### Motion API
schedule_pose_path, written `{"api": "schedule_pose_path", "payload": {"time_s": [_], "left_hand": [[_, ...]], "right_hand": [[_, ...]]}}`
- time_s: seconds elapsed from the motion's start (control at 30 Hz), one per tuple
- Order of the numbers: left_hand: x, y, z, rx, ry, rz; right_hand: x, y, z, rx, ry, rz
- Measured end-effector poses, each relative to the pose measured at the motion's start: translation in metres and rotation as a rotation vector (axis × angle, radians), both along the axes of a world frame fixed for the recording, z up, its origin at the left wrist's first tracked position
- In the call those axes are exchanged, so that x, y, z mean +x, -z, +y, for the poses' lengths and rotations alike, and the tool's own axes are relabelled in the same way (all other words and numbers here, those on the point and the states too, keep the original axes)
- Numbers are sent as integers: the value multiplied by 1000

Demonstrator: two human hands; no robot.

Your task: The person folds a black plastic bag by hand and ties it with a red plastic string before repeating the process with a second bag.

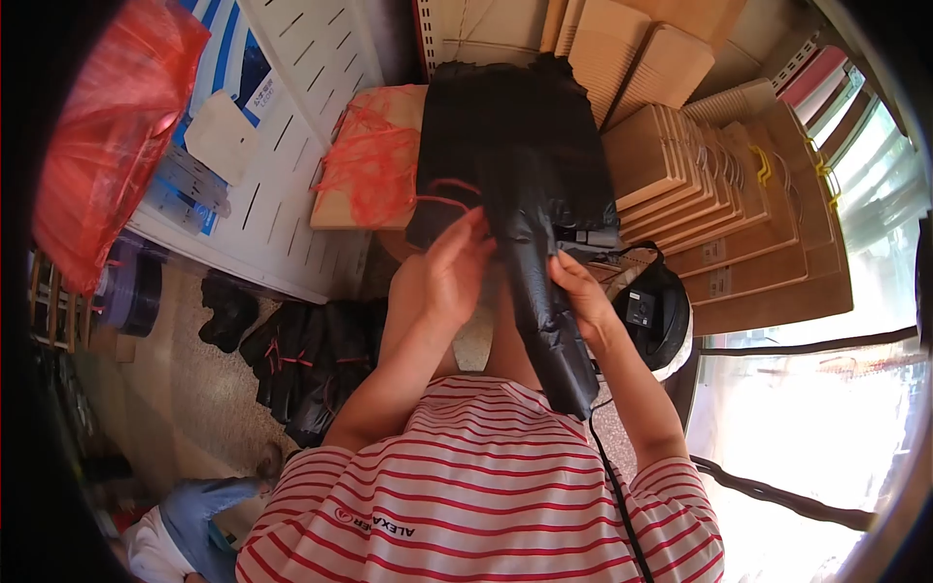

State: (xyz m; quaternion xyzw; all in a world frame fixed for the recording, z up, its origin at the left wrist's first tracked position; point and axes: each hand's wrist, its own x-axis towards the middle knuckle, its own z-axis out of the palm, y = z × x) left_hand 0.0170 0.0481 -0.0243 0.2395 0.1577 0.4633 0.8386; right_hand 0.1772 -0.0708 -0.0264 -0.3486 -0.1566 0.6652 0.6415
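A long folded bundle of black plastic bags [537, 282] slants across my lap. My right hand [585, 296] grips it from the side, thumb on top and fingers wrapped round its edge. My left hand [457, 267] is raised beside the bundle, slightly blurred, its fingertips pinched at a strand of red plastic string [442, 201]. That strand runs toward a loose tangle of red string [364, 160] on a wooden board [335, 211]. Behind the bundle lies a wide flat stack of black plastic bags [457, 107].
Wooden cutting boards [719, 194] stand in rows at right. Near my right forearm is a black device [646, 306] with a cord. Black bundles tied with red string [301, 364] lie on the floor at left. A red plastic bag [117, 136] hangs upper left; another person [194, 515] is lower left.
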Motion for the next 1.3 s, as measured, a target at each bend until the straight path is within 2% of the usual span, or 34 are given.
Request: {"api": "schedule_pose_path", "payload": {"time_s": [0.03, 0.13, 0.17, 0.27, 0.4, 0.47, 0.5, 0.57, 0.67, 0.7, 0.8, 0.87, 0.93, 1.0, 1.03, 1.07, 1.1, 1.13, 1.17, 1.2, 1.27, 1.3], "left_hand": [[1, 4, -5, 41, 83, 12], [5, 7, -21, 52, 142, 69], [3, 7, -25, 27, 213, 33], [-1, 13, -28, 38, 238, 132], [0, 17, -20, 28, 286, 134], [4, 32, 0, -92, 141, 136], [3, 10, 13, -250, 70, 139], [-11, 36, 73, -151, 78, -57], [-37, 61, 159, -66, -25, -44], [-41, 53, 172, -142, -139, 13], [-41, 36, 186, -68, -188, 131], [-37, 32, 180, 1, -159, 90], [-29, 20, 162, 204, -269, 271], [-16, 4, 130, 500, -261, 724], [-8, 6, 123, 801, -253, 806], [1, 8, 117, 973, -175, 771], [10, -4, 102, 1047, -71, 885], [22, 4, 94, 1197, -133, 840], [32, -12, 84, 1384, -151, 786], [37, -11, 75, 1383, -150, 785], [45, -4, 63, 1585, -195, 907], [51, 6, 77, 1803, -225, 812]], "right_hand": [[-3, 0, 5, 0, 5, -4], [-11, -2, 17, 35, 17, 75], [-12, -4, 20, 46, 32, 48], [-11, 2, 23, 66, 54, -14], [-8, -3, 23, 23, 114, -140], [2, -1, 23, 37, 149, -159], [9, -1, 23, 50, 186, -175], [20, -10, 18, 54, 254, -197], [38, -23, 13, 97, 312, -220], [45, -27, 14, 98, 313, -250], [58, -36, 20, 105, 316, -286], [72, -34, 30, 62, 314, -436], [82, -32, 42, 42, 329, -388], [100, -15, 55, 27, 320, -542], [94, -26, 58, 30, 317, -548], [86, -36, 60, 43, 244, -534], [75, -49, 63, 54, 171, -517], [67, -59, 66, 54, 167, -518], [59, -69, 67, 77, 100, -474], [53, -75, 69, 100, 35, -430], [55, -77, 73, 125, 43, -425], [61, -73, 76, 120, 118, -486]]}}
